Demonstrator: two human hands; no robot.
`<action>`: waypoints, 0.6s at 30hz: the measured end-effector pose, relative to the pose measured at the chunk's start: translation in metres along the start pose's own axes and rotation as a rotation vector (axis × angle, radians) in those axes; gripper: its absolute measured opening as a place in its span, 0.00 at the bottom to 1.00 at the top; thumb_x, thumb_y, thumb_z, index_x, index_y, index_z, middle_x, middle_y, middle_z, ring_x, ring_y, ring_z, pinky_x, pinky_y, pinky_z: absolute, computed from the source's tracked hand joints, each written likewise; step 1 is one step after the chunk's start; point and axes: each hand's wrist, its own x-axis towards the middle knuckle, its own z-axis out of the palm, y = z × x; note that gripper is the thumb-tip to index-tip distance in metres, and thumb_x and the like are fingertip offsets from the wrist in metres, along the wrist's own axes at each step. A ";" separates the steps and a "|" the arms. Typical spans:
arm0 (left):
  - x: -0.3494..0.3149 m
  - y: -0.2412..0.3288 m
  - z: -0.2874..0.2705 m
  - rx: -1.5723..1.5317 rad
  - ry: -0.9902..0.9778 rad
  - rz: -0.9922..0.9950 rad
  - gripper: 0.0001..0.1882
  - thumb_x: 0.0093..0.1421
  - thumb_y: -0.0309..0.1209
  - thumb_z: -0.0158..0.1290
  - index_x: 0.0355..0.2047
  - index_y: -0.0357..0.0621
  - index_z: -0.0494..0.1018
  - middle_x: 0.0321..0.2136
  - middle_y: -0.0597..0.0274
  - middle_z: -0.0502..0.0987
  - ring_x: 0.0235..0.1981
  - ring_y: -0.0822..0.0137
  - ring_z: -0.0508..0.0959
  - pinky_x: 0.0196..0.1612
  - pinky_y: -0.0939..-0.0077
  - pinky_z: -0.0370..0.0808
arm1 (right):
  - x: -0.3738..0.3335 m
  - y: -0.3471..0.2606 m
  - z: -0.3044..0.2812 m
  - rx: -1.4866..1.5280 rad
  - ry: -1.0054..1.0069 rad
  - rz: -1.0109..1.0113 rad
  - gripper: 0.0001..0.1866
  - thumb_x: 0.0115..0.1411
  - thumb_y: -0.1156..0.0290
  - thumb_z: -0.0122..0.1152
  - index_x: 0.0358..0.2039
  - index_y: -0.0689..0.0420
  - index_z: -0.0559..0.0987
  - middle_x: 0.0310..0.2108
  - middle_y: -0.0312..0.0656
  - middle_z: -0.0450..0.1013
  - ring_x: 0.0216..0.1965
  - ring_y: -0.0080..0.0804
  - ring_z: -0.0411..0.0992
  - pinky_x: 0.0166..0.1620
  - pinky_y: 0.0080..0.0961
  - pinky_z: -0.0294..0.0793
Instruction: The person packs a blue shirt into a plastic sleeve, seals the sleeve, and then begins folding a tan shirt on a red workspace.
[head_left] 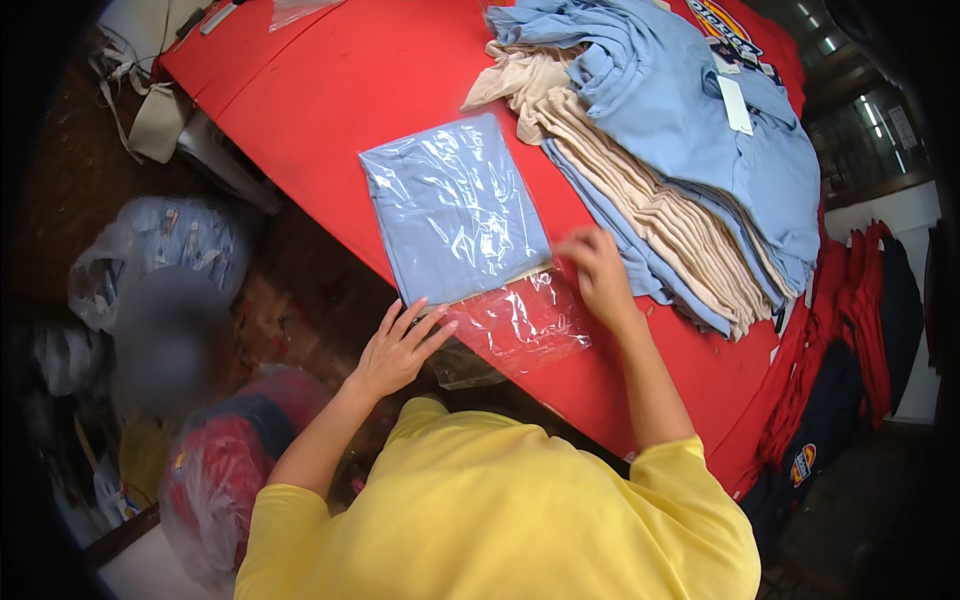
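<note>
A folded light-blue garment [450, 200] lies in a clear plastic bag on a red-covered table. The bag's loose open end, a clear flap [530, 320], spreads over the red cloth toward me and partly overhangs the table edge. My left hand [398, 350] rests with fingers spread on the garment's near left corner, holding nothing. At the near right corner is my right hand [598, 272], its fingers bent and slightly blurred beside the plastic. Whether those fingers grip the plastic cannot be made out.
A tall stack of folded light-blue and beige garments [660, 200] stands on the red table [300, 90] to the right. Bagged blue packs [180, 240] and a plastic-wrapped red bundle [215, 470] sit low at the left. Red and navy garments [850, 310] are piled at the far right.
</note>
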 end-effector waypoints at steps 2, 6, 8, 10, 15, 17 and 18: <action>0.004 -0.001 0.006 0.004 0.081 0.069 0.29 0.48 0.24 0.57 0.55 0.46 0.71 0.58 0.62 0.68 0.60 0.57 0.64 0.61 0.54 0.61 | -0.054 0.003 -0.002 -0.055 -0.073 0.003 0.27 0.45 0.88 0.50 0.44 0.52 0.80 0.45 0.45 0.70 0.48 0.45 0.66 0.54 0.37 0.64; 0.024 -0.001 0.000 -0.317 0.180 -0.037 0.20 0.53 0.25 0.56 0.48 0.43 0.76 0.46 0.60 0.77 0.47 0.58 0.75 0.51 0.62 0.70 | -0.101 -0.005 0.005 -0.120 0.002 0.034 0.29 0.43 0.87 0.53 0.47 0.50 0.79 0.49 0.42 0.69 0.51 0.46 0.65 0.56 0.39 0.62; 0.029 -0.001 -0.006 -0.492 0.214 -0.179 0.15 0.56 0.26 0.55 0.46 0.40 0.76 0.39 0.58 0.79 0.41 0.59 0.78 0.46 0.66 0.73 | -0.093 -0.004 0.003 -0.095 -0.016 0.006 0.24 0.48 0.81 0.57 0.48 0.49 0.78 0.51 0.42 0.70 0.53 0.48 0.64 0.56 0.41 0.61; 0.030 -0.001 -0.010 -0.648 0.239 -0.356 0.12 0.61 0.26 0.52 0.44 0.37 0.75 0.34 0.56 0.80 0.36 0.60 0.80 0.42 0.68 0.75 | -0.079 -0.005 0.002 -0.048 -0.013 -0.030 0.19 0.52 0.76 0.59 0.46 0.50 0.79 0.52 0.42 0.70 0.55 0.49 0.64 0.57 0.42 0.61; 0.041 -0.014 -0.022 -0.969 0.197 -0.583 0.09 0.65 0.27 0.49 0.40 0.35 0.75 0.34 0.54 0.80 0.35 0.65 0.81 0.37 0.72 0.76 | -0.035 0.000 0.018 0.261 0.051 0.020 0.08 0.56 0.69 0.62 0.36 0.56 0.79 0.51 0.43 0.71 0.55 0.45 0.65 0.57 0.38 0.62; 0.043 -0.021 -0.024 -1.038 0.215 -0.649 0.10 0.67 0.30 0.48 0.41 0.36 0.72 0.34 0.56 0.79 0.35 0.67 0.81 0.36 0.75 0.77 | -0.001 -0.005 0.026 0.468 0.153 0.215 0.08 0.60 0.68 0.58 0.33 0.59 0.78 0.38 0.43 0.75 0.42 0.43 0.72 0.47 0.35 0.69; 0.046 -0.023 -0.026 -1.067 0.235 -0.681 0.10 0.68 0.32 0.47 0.41 0.37 0.71 0.34 0.57 0.77 0.36 0.68 0.80 0.36 0.76 0.77 | 0.015 -0.007 0.028 0.554 0.126 0.358 0.09 0.61 0.67 0.57 0.33 0.60 0.78 0.35 0.43 0.75 0.39 0.43 0.73 0.44 0.34 0.70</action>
